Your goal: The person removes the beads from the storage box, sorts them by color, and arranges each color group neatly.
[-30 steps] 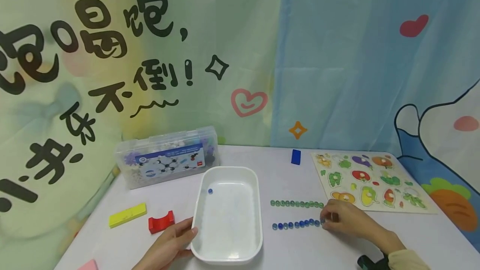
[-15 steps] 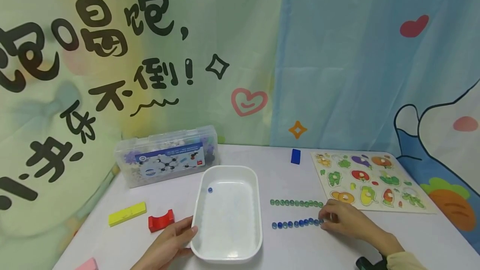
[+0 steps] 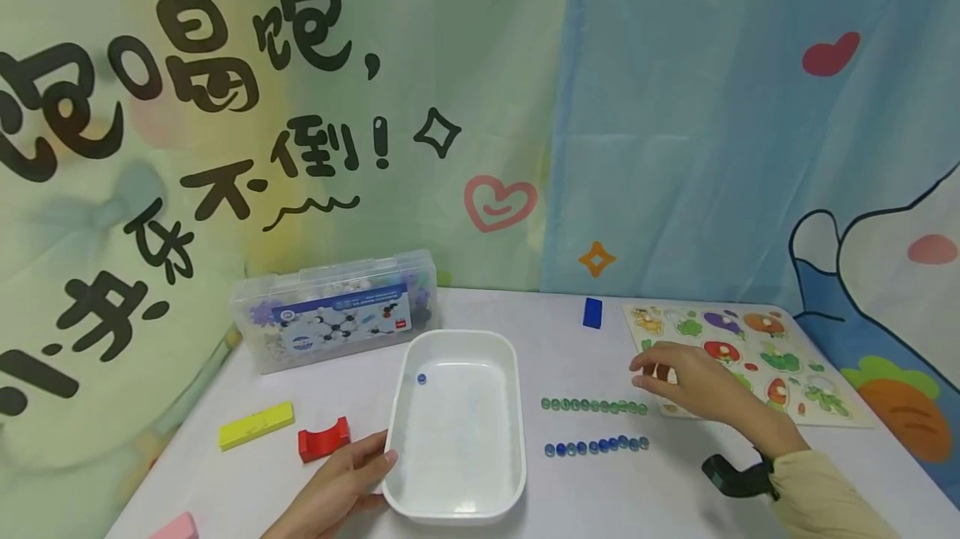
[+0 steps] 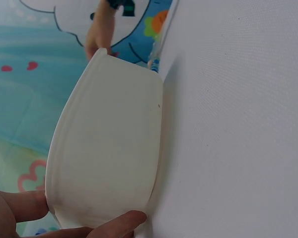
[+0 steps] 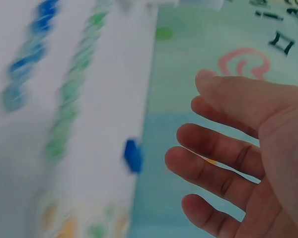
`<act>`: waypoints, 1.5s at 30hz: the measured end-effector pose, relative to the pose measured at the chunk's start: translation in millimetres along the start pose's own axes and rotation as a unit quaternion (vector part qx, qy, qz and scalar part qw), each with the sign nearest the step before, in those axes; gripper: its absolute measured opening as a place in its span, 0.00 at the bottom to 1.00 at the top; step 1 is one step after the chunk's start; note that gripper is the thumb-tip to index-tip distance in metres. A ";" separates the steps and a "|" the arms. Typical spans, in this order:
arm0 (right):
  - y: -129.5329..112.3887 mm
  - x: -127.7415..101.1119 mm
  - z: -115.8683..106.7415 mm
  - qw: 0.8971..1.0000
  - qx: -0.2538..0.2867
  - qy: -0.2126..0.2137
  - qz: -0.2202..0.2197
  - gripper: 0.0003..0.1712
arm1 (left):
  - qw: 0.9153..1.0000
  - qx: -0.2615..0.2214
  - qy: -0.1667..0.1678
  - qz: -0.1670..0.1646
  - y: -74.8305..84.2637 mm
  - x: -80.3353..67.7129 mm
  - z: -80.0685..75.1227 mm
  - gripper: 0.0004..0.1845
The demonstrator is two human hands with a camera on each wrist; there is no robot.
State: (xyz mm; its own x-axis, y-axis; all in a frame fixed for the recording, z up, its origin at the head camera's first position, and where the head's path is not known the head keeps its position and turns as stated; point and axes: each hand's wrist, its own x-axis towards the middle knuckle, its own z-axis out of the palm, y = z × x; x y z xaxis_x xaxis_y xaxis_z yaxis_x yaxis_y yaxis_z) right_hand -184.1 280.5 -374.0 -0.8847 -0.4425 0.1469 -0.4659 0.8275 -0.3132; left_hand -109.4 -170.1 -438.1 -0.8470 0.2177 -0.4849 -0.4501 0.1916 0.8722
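A white rectangular tray (image 3: 454, 509) stands mid-table, with one small blue glass marble (image 3: 422, 379) near its far left corner. My left hand (image 3: 341, 476) grips the tray's left side, thumb and fingers (image 4: 120, 225) against its wall. Right of the tray, a row of green glass marbles (image 3: 595, 406) runs behind a row of blue glass marbles (image 3: 597, 446). Raised above the right ends of these rows is my right hand (image 3: 690, 381), fingers loosely bent and apart. The right wrist view shows nothing held in its palm or fingers (image 5: 213, 163).
A clear lidded box (image 3: 337, 314) of plastic pieces stands at the back left. Left of the tray lie a yellow block (image 3: 257, 426), a red curved block (image 3: 324, 441) and a pink piece (image 3: 176, 527). Farther back are a blue block (image 3: 592, 313) and a vegetable picture board (image 3: 825, 364).
My right hand has left the right end of the blue row and risen up and away, over the picture board's near left corner. The left hand stays on the tray.
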 end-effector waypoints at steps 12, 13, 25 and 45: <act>-115.5 106.5 26.6 0.989 0.006 -0.072 -0.127 0.12 | 1.000 -0.008 0.004 -0.008 1.2 0.1 -1.7 0.45; -125.6 114.5 32.4 0.988 0.006 -0.083 -0.133 0.12 | 1.000 -0.008 0.004 -0.008 1.3 0.1 -1.5 0.45; -177.7 176.5 110.5 0.985 -0.025 -0.166 -0.050 0.14 | 1.000 -0.021 -0.001 0.006 0.1 1.8 -1.1 0.44; -182.7 178.3 134.2 0.991 -0.053 -0.115 -0.032 0.03 | 1.000 -0.018 -0.003 0.000 -1.1 2.2 0.1 0.45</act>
State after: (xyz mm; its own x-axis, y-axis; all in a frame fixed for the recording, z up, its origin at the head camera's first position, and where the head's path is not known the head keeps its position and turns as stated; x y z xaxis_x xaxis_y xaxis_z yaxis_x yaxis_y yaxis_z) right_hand -254.4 4.1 -416.5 -0.8320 -0.5516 -0.0591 -0.5301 0.8220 -0.2081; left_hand -110.7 -169.7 -440.1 -0.8457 0.2233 -0.4847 -0.4595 0.1574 0.8741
